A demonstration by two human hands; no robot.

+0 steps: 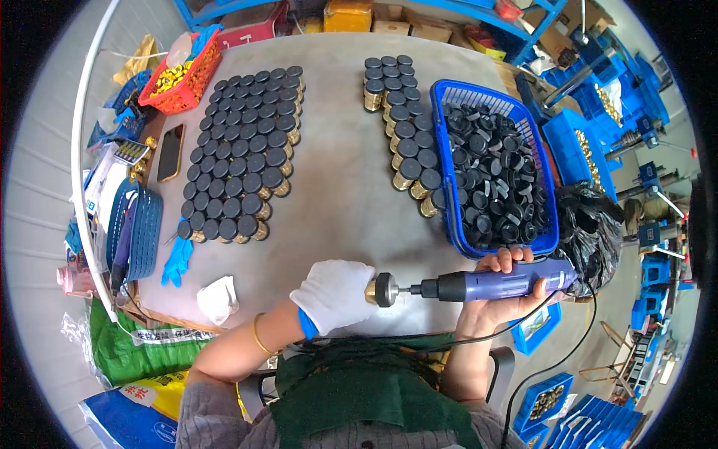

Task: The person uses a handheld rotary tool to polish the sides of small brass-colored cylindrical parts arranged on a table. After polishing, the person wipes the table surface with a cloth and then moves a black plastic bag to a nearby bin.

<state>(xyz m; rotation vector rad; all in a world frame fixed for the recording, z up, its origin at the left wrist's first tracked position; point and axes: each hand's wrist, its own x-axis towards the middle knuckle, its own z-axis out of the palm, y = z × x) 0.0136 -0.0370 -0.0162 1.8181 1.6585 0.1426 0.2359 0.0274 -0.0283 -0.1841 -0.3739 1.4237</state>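
My left hand (334, 295), in a white glove with a blue cuff, is closed around a small brass fitting (370, 291) near the front edge of the table. A black round cap (386, 289) sits on the fitting's right end. My right hand (505, 294), bare, grips a purple electric screwdriver (497, 283) lying level and pointing left. Its thin bit reaches the middle of the black cap; whether it turns cannot be seen. A black cord hangs from the tool's right end.
Black-capped brass fittings (250, 142) stand in a block at left; a narrower group (407, 127) is at right. A blue basket (441, 161) holds loose black caps. A phone (170, 153), blue glove (177, 260), white cloth item (218, 300) and red basket (196, 91) lie left.
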